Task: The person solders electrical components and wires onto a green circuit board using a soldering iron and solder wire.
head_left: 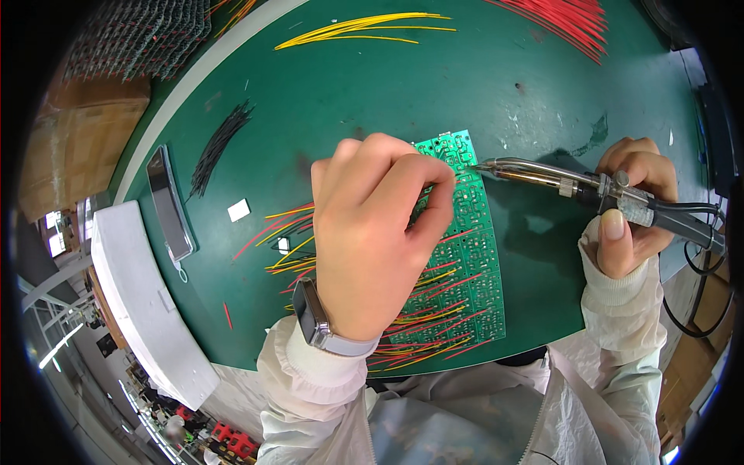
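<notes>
A green circuit board panel [486,256] lies on the green table, with red, yellow and black wires sticking out over its left side. My left hand [380,209], a watch on its wrist, hovers over the panel's upper part. Its thumb and index finger are pinched together at the board; whatever is between them is too small to make out. In my right hand [639,194] is a soldering iron [581,184] with a wire feed tube along it. The iron's tip points left and meets the board's upper right area, close to my left fingertips.
Yellow wires [349,29] and red wires [562,23] lie at the far side, black wires [221,147] at the left. A phone [169,201], a small white square [239,210] and a white foam block [151,302] are at the left. A black cable [697,333] hangs at right.
</notes>
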The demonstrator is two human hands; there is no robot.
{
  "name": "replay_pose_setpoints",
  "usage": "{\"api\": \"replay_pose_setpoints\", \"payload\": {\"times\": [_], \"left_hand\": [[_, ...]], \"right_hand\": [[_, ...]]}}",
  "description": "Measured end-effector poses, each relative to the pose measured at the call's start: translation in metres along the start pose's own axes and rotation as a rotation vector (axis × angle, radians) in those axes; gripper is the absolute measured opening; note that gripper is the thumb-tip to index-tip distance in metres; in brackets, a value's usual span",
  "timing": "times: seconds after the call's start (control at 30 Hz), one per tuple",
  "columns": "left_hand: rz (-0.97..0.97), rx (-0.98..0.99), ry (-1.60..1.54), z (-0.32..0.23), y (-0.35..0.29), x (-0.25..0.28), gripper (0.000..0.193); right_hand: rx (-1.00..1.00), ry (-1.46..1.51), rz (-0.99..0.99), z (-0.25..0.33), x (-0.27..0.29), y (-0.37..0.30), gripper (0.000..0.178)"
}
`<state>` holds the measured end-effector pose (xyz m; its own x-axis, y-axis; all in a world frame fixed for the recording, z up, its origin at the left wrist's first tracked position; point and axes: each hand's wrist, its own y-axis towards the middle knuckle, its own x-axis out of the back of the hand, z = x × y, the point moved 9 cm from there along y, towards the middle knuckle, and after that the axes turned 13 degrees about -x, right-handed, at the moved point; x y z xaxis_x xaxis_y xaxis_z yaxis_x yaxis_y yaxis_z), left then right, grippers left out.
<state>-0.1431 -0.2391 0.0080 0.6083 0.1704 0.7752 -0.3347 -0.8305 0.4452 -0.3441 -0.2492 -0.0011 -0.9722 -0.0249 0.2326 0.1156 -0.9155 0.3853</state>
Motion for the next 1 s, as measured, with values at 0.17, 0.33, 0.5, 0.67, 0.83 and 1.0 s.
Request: {"api": "replay_pose_setpoints", "payload": {"times": [0.17,0.33,0.5,0.67,0.83,1.0], "left_hand": [[0.006,0.005,0.013,0.0,0.0,0.0,0.014],[0.014,-0.051,0.084,-0.005,0.001,0.005,0.015],[-0.114,0.05,0.096,0.032,0.004,0.054,0.016],[-0.028,0.174,0.42,0.123,-0.012,0.107,0.018],[0.025,0.305,0.229,0.158,-0.016,0.095,0.013],[0.032,0.29,0.208,0.147,-0.012,0.097,0.011]], "right_hand": [[0.005,-0.009,-0.005,-0.001,0.0,0.0,0.035],[-0.05,0.048,-0.056,0.0,0.002,0.001,0.035],[-0.006,0.029,-0.056,-0.005,0.007,-0.002,0.035],[-0.011,0.108,-0.034,0.004,-0.001,0.001,0.033],[-0.007,0.111,-0.047,0.003,0.003,0.002,0.033],[-0.015,0.113,-0.058,0.001,0.006,0.001,0.032]]}}
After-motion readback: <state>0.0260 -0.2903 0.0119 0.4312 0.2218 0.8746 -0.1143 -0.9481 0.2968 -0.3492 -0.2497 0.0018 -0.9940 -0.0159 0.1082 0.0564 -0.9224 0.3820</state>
